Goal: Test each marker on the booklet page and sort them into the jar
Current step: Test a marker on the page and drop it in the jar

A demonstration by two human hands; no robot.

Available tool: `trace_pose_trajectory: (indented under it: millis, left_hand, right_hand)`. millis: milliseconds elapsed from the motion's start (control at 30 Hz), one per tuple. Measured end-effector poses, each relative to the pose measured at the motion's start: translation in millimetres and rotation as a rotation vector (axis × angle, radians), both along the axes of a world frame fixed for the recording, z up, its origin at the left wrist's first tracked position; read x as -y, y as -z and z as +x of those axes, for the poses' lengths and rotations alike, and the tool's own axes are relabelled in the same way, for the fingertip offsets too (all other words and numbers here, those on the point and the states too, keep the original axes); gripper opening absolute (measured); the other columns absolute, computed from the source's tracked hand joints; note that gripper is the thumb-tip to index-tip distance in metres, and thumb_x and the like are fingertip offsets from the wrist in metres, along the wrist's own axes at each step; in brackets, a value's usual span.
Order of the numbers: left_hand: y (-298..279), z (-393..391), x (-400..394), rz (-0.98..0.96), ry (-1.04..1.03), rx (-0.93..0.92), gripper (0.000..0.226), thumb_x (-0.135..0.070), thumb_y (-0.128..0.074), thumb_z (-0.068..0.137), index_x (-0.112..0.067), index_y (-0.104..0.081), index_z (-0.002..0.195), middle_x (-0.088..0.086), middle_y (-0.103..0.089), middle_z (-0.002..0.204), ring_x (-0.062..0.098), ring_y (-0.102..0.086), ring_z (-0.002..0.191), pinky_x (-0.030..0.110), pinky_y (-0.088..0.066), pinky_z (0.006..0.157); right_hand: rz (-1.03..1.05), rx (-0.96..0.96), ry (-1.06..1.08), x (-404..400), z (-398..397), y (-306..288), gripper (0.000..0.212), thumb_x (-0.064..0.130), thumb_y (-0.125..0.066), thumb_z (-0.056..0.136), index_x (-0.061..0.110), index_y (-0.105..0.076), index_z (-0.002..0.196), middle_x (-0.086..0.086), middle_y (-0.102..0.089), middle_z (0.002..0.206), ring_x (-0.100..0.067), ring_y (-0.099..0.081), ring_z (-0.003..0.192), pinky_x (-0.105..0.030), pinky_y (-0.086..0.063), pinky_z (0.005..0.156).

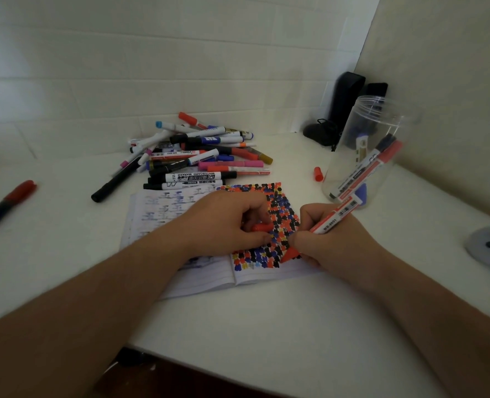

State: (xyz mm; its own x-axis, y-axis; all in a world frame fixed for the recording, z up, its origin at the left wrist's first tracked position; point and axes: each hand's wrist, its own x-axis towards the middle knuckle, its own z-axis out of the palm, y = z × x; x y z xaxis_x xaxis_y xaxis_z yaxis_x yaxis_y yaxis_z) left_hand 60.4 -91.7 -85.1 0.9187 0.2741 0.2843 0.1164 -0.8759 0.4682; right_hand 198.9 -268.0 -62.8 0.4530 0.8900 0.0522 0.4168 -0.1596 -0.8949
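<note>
At the surface's (266, 311) right corner, the clear jar (364, 150) is standing upright, holding a few markers leaning against its wall. Beside it, the right hand (332, 239) is gripping an orange marker (334, 218), tip down on the booklet's (209, 271) dotted page. The left hand (226, 222) is resting on the booklet, fingers curling round an orange cap (262, 227). Behind, a marker pile (197, 156) is lying.

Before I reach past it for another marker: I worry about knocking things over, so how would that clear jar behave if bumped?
The clear plastic jar looks tall and thin-walled, probably light. It holds only a few markers, leaning to one side, so a nudge near its rim could tip it. Pushed low, it would more likely slide on the smooth white table.
</note>
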Motion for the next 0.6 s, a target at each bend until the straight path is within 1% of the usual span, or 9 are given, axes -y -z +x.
trace_pose_trajectory:
  millis: [167, 267, 333, 433, 533, 600]
  left_hand:
    - [0.1, -0.4, 0.2, 0.006, -0.004, -0.001, 0.025, -0.047, -0.080, 0.083, -0.035, -0.062, 0.095, -0.013, -0.062, 0.073, 0.007, -0.060, 0.071, 0.025, -0.049, 0.060]
    - [-0.6, -0.1, 0.7, 0.008, -0.004, -0.003, 0.024, -0.046, -0.080, 0.083, -0.035, -0.062, 0.094, -0.012, -0.062, 0.073, 0.007, -0.060, 0.071, 0.025, -0.049, 0.061]
    - [-1.1, 0.0, 0.9, 0.003, -0.008, -0.003, 0.024, -0.047, -0.080, 0.083, -0.035, -0.061, 0.093, -0.012, -0.063, 0.074, 0.007, -0.060, 0.070, 0.026, -0.050, 0.061]
    - [-2.0, -0.5, 1.4, -0.014, -0.010, -0.008, 0.024, -0.047, -0.079, 0.083, -0.036, -0.061, 0.092, -0.012, -0.063, 0.074, 0.007, -0.060, 0.070, 0.024, -0.049, 0.061]
    - [-2.5, -1.2, 2.0, -0.015, -0.012, -0.011, 0.024, -0.047, -0.080, 0.083, -0.035, -0.061, 0.093, -0.011, -0.063, 0.074, 0.008, -0.060, 0.070, 0.023, -0.048, 0.061]
    - [-2.7, -1.2, 2.0, -0.010, -0.012, -0.015, 0.024, -0.047, -0.079, 0.083, -0.035, -0.061, 0.094, -0.011, -0.063, 0.074, 0.007, -0.061, 0.070, 0.022, -0.048, 0.060]
  right_hand:
    - [-0.002, 0.097, 0.002, -1.4, -2.4, 3.0, 0.037, 0.000, -0.070, 0.080, 0.016, -0.047, 0.055, -0.002, -0.048, 0.050, -0.011, -0.042, 0.045, -0.018, -0.038, 0.044]
    - [0.001, 0.108, -0.002, -1.6, -1.6, 2.0, 0.030, 0.000, -0.068, 0.079, 0.011, -0.048, 0.059, -0.002, -0.047, 0.051, -0.012, -0.042, 0.047, -0.018, -0.038, 0.045]
    - [0.013, 0.061, -0.002, -0.9, 0.3, 2.3, 0.030, -0.002, -0.066, 0.080, 0.009, -0.047, 0.061, -0.004, -0.047, 0.051, -0.012, -0.041, 0.047, -0.018, -0.037, 0.044]
    - [0.025, 0.002, 0.005, 0.1, 2.2, 2.9, 0.032, -0.002, -0.067, 0.083, 0.010, -0.047, 0.062, -0.007, -0.048, 0.052, -0.015, -0.042, 0.046, -0.019, -0.038, 0.043]
    - [0.020, 0.054, -0.015, -0.8, 1.2, 3.7, 0.031, 0.000, -0.070, 0.083, 0.008, -0.048, 0.063, -0.002, -0.048, 0.051, -0.012, -0.042, 0.046, -0.018, -0.038, 0.044]
    - [0.015, 0.085, -0.020, -1.1, 1.5, 4.8, 0.030, 0.001, -0.070, 0.082, 0.004, -0.047, 0.063, -0.002, -0.047, 0.051, -0.012, -0.041, 0.046, -0.019, -0.037, 0.044]
